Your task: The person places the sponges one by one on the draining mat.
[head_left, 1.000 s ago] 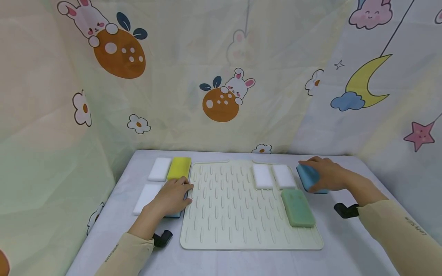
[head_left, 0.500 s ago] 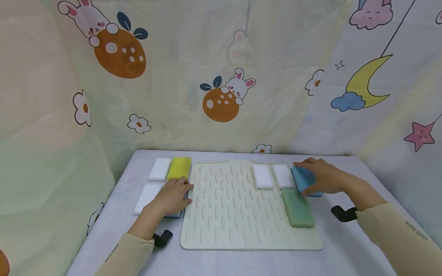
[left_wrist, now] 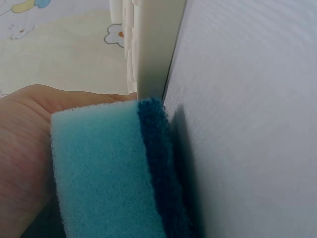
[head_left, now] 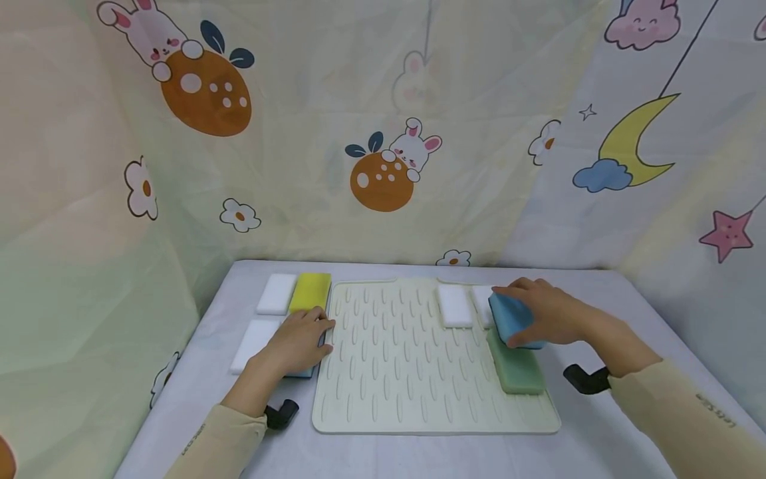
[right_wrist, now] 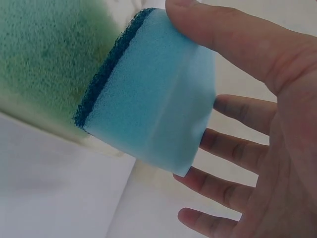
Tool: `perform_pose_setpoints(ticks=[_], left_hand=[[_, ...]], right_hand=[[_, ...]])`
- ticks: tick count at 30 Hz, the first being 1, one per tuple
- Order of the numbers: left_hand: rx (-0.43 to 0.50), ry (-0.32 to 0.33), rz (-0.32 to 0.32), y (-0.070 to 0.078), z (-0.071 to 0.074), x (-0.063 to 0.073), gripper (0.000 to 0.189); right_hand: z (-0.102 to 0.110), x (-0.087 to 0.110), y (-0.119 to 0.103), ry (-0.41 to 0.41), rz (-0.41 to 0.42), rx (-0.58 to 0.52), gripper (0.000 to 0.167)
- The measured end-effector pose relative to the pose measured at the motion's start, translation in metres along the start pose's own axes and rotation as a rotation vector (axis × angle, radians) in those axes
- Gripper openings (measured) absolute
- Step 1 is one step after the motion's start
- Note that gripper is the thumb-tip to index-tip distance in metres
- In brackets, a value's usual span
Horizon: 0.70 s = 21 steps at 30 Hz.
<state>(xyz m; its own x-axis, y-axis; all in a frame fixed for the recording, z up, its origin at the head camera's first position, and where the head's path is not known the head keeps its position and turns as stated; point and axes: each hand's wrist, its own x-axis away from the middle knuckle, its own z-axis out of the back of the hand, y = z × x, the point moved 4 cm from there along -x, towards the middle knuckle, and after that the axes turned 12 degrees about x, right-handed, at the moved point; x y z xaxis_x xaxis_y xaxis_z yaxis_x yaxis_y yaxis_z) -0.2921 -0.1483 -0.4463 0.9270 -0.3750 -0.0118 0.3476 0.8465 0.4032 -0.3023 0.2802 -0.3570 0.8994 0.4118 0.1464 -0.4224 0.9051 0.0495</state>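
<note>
My right hand grips a light blue sponge between thumb and fingers, its dark blue scouring layer facing down. In the head view that sponge overlaps a green sponge and part of a white rectangular sponge, both on the cream ridged mat. My left hand lies over another blue sponge with a dark blue layer, its fingertips at the mat's left edge. Much of this sponge is hidden under the hand in the head view.
A second white sponge lies on the mat's far right part. Left of the mat are a yellow sponge and two white sponges, one at the back and one nearer. A printed curtain rises behind the white-covered table.
The right hand has carried the blue sponge leftward and slightly nearer, from right of the mat to over its right part. The left hand has stayed in place.
</note>
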Motion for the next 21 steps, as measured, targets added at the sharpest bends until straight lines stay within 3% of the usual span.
perform_pose_setpoints(ticks=[21], left_hand=[[0.002, 0.005, 0.007, -0.002, -0.002, -0.002, 0.051]], right_hand=[[-0.004, -0.003, -0.032, 0.018, 0.019, 0.013, 0.099]])
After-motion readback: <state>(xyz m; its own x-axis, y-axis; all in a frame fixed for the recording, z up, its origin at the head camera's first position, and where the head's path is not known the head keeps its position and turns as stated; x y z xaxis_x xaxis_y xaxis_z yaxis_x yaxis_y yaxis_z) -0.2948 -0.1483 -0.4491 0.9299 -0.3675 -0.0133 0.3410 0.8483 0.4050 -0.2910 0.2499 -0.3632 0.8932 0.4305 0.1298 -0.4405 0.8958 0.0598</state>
